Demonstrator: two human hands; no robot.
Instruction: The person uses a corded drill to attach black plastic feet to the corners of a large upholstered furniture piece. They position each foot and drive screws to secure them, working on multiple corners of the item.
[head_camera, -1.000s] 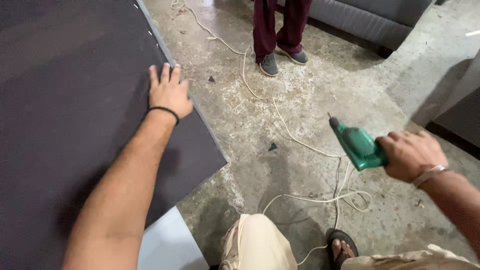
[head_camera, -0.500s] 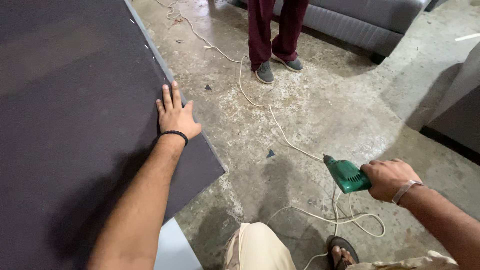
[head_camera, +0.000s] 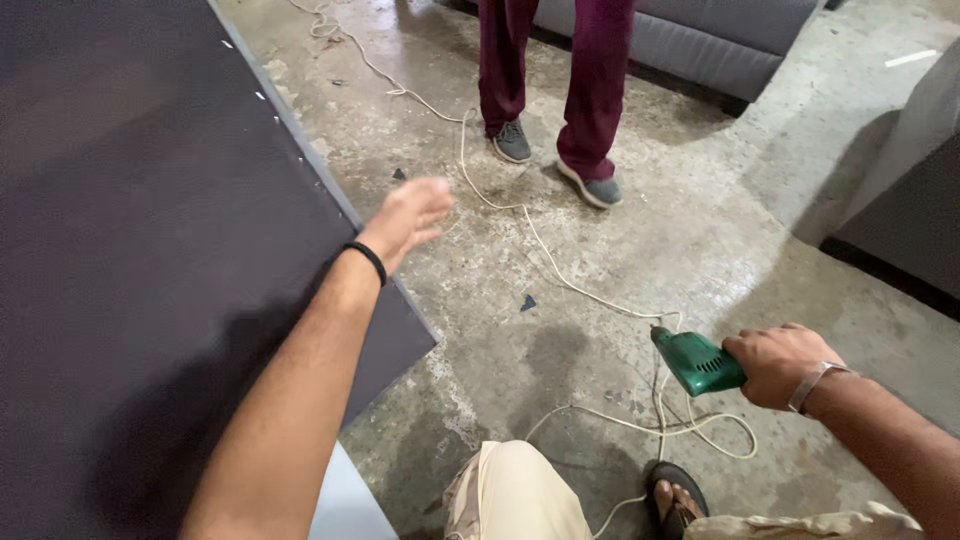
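The left hand (head_camera: 412, 215) has lifted off the dark fabric-covered flat panel (head_camera: 150, 250) and hangs open beside its edge. The right hand (head_camera: 778, 364) is clamped on the green corded power drill (head_camera: 697, 362), held low over the concrete floor (head_camera: 700, 230), clear of the panel.

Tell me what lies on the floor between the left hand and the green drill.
In the head view, between the left hand and the green drill lie bare concrete floor, a white cord and a small dark scrap.

Single head-worn view, steeply down over concrete floor (head_camera: 640, 240), close above both arms.
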